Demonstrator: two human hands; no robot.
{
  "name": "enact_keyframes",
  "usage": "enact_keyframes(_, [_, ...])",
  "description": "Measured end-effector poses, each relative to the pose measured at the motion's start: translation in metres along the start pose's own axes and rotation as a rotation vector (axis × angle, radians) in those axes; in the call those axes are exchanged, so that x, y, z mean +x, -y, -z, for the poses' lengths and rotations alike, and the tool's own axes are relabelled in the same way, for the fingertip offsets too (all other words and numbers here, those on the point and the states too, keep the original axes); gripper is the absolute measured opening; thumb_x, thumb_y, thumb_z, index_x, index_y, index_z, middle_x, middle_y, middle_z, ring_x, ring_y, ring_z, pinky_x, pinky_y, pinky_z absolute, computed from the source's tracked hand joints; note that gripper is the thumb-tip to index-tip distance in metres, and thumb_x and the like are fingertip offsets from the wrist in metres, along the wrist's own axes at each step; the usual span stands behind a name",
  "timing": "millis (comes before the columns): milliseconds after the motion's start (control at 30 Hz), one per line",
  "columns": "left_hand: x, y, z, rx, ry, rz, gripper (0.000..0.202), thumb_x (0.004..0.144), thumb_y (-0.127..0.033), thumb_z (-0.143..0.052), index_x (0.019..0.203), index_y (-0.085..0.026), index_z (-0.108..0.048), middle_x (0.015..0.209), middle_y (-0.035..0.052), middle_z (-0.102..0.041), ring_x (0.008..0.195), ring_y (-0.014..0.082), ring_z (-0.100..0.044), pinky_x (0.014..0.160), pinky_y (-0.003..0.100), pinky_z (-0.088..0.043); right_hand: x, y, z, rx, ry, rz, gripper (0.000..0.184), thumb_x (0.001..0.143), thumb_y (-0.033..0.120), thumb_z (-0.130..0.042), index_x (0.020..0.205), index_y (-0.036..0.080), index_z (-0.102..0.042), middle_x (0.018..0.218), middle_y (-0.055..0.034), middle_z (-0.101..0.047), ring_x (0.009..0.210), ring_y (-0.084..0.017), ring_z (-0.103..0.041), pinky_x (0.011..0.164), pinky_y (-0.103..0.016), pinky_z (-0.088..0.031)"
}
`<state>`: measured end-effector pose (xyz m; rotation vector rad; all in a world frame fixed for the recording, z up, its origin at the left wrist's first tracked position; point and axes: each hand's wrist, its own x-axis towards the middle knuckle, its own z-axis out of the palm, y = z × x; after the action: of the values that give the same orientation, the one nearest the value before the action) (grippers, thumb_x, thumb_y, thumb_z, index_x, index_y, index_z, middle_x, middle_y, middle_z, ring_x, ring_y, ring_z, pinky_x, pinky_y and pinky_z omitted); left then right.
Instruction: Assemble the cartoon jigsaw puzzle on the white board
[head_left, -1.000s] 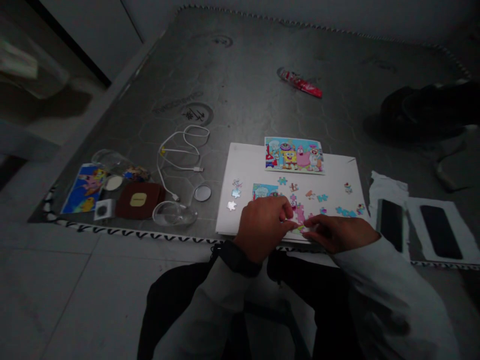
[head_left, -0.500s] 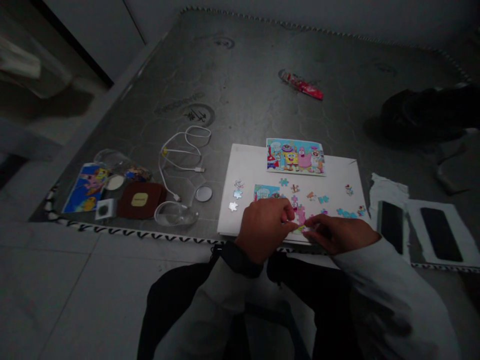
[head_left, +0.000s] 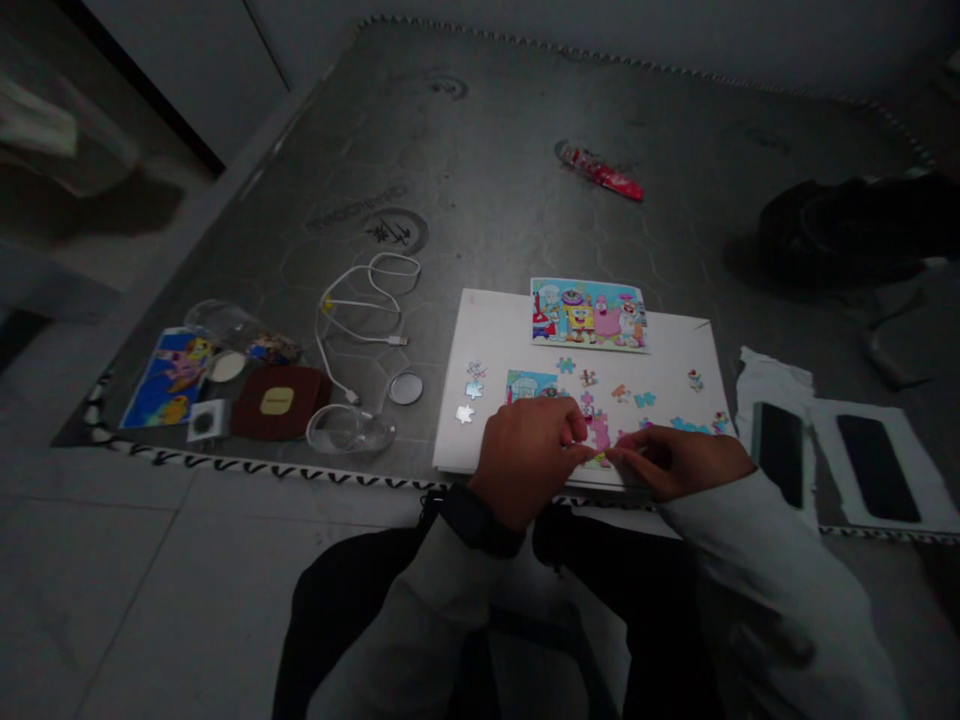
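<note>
On a white board (head_left: pixel 510 330) lies a colourful cartoon reference picture (head_left: pixel 589 314) at its far edge. Loose puzzle pieces (head_left: pixel 630 392) are scattered below it, with a partly joined blue patch (head_left: pixel 529 383). My left hand (head_left: pixel 529 455) rests at the board's near edge, fingers curled in a pinch. My right hand (head_left: pixel 679 460) meets it fingertip to fingertip. Both pinch a small yellow-green puzzle piece (head_left: pixel 600 458) beside a pink joined section (head_left: pixel 600 430).
Left of the board lie a white cable (head_left: pixel 360 310), a round lid (head_left: pixel 406 387), a clear jar (head_left: pixel 346 427), a brown case (head_left: pixel 277 401) and a cartoon box (head_left: pixel 169 375). A red wrapper (head_left: pixel 604 170) lies far back. Two dark phones (head_left: pixel 877 465) rest on paper at right.
The two hands have stayed together at the board's near edge, the right one shifting slightly left and up. The view has drifted a little.
</note>
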<state>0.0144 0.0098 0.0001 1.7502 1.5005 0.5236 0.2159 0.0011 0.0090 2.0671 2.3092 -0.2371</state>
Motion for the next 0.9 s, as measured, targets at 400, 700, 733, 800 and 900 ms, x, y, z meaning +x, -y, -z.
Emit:
enact_keyframes(400, [0.000, -0.002, 0.001, 0.044, 0.013, 0.004, 0.017, 0.073, -0.034, -0.082, 0.080, -0.025, -0.070, 0.077, -0.0059, -0.071, 0.072, 0.0135, -0.060, 0.060, 0.027, -0.031, 0.001, 0.012, -0.004, -0.002, 0.098, -0.126, 0.025, 0.078, 0.051, -0.070, 0.078, 0.026, -0.075, 0.060, 0.0016, -0.071, 0.054, -0.016, -0.062, 0.054, -0.028, -0.035])
enact_keyframes(700, [0.000, -0.003, 0.002, 0.046, 0.018, 0.013, 0.015, 0.073, -0.034, -0.080, 0.081, -0.025, -0.071, 0.077, -0.0057, -0.071, 0.073, 0.0136, -0.060, 0.060, 0.027, -0.030, 0.002, 0.017, -0.004, -0.032, 0.081, -0.111, 0.021, 0.081, 0.043, -0.067, 0.078, 0.025, -0.076, 0.066, -0.0007, -0.073, 0.063, -0.018, -0.066, 0.056, -0.027, -0.035])
enact_keyframes(733, [0.000, -0.003, 0.002, 0.046, 0.022, 0.013, 0.015, 0.073, -0.034, -0.080, 0.081, -0.025, -0.071, 0.078, -0.0057, -0.071, 0.073, 0.0136, -0.060, 0.060, 0.027, -0.030, 0.002, 0.017, -0.004, -0.035, 0.086, -0.113, 0.021, 0.081, 0.043, -0.066, 0.078, 0.025, -0.076, 0.066, -0.0011, -0.073, 0.063, -0.018, -0.066, 0.055, -0.028, -0.035])
enact_keyframes(800, [0.000, -0.003, 0.002, 0.047, 0.022, 0.007, 0.015, 0.074, -0.034, -0.080, 0.081, -0.025, -0.070, 0.078, -0.0060, -0.071, 0.073, 0.0135, -0.061, 0.060, 0.027, -0.030, 0.003, 0.017, -0.004, -0.030, 0.091, -0.111, 0.022, 0.082, 0.043, -0.065, 0.077, 0.025, -0.076, 0.066, -0.0018, -0.073, 0.063, -0.019, -0.066, 0.055, -0.028, -0.035])
enact_keyframes(900, [0.000, -0.003, 0.003, 0.049, 0.019, 0.001, 0.015, 0.074, -0.033, -0.080, 0.081, -0.025, -0.070, 0.078, -0.0068, -0.071, 0.073, 0.0133, -0.061, 0.061, 0.027, -0.031, 0.004, 0.016, -0.005, -0.013, 0.084, -0.099, 0.023, 0.082, 0.044, -0.063, 0.076, 0.025, -0.076, 0.066, -0.0026, -0.073, 0.061, -0.019, -0.064, 0.055, -0.029, -0.035])
